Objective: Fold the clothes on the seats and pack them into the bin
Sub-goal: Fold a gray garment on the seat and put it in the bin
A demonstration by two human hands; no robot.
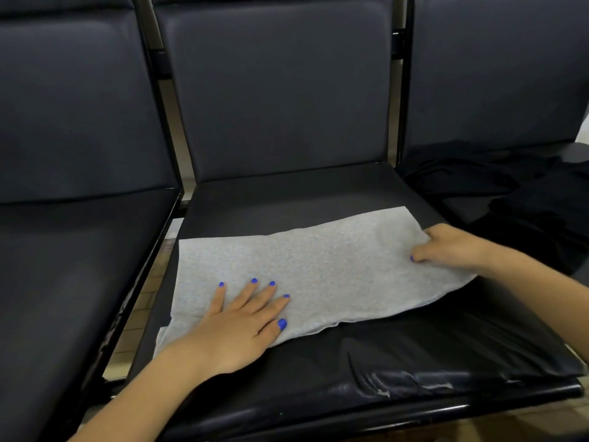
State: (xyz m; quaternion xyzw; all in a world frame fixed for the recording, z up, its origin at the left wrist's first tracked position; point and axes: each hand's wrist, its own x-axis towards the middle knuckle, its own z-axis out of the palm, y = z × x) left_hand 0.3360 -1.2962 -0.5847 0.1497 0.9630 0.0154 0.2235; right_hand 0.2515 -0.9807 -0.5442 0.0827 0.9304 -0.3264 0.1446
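A light grey garment [306, 269] lies folded into a long band across the middle seat [414, 352] of a row of three dark padded seats, running from about eight o'clock on the cushion up toward two o'clock, its far edge straight and its near edge a little wavy. The person's left hand [242, 323] lies flat on the lower left part of the cloth, palm down, fingers straight and spread apart, the blue-painted nails pointing toward one o'clock; the grey fabric reaches out beyond the fingertips on every side but the wrist side, where the heel of the hand sits right at the near hem and a small corner of cloth pokes out at seven o'clock past the wrist. The right hand [452, 247] is at the band's right end, near three o'clock, with the fingers curled in around the short edge of the fabric; one blue nail shows on top of the cloth while the rest of the fingers are tucked out of sight, so the grip looks like a pinch on that end, though how far the fingers go under I cannot tell. A heap of black clothes [510, 189] sits crumpled on the right seat [577, 148], just beyond the right hand at two o'clock and apart from the grey piece. The front edge of the middle cushion is scuffed and cracked. The left seat [63, 266] is at nine o'clock.
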